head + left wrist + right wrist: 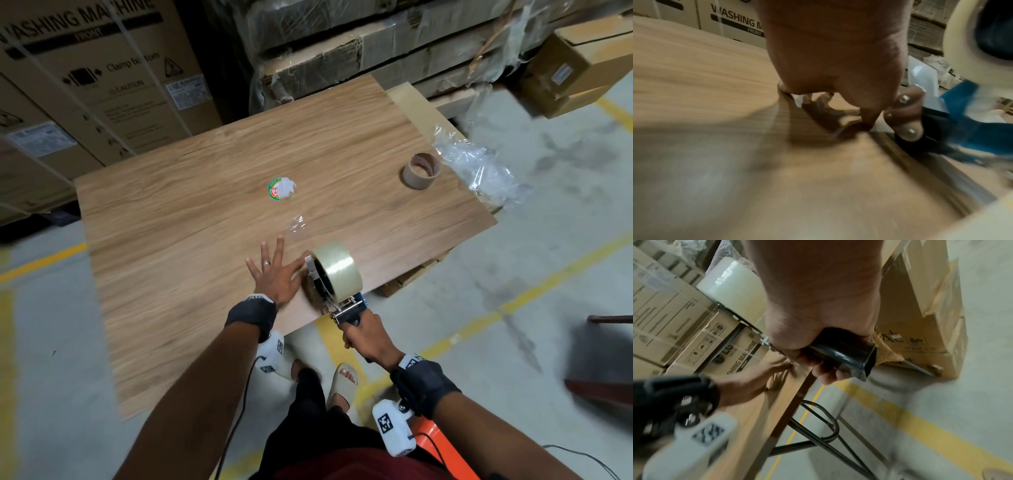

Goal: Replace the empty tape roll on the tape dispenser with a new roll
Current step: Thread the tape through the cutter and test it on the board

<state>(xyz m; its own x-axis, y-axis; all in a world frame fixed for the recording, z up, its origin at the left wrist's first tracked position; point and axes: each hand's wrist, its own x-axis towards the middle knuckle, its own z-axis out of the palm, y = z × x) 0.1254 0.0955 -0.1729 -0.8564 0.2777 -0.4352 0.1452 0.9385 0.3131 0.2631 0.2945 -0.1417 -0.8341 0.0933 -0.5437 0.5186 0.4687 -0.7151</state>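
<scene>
L hand (pixel 274 274) flat, R hand (pixel 368 337) round handle (pixel 846 353)

One desk (pixel 178 212) carries the things. On it there is one tape dispenser (pixel 337 301), loaded with one full roll of clear tape (pixel 339 270). One empty cardboard core (pixel 420 170) stands apart near the far right corner. One round printed label (pixel 281 188) lies mid-desk, and one small scrap of clear film (pixel 297 223) lies near it. One larger sheet of crumpled clear wrap (pixel 479 168) hangs off the right edge. Two hands show: one left hand (pixel 275 274) and one right hand (pixel 368 337). Two sandalled feet are visible below.
</scene>
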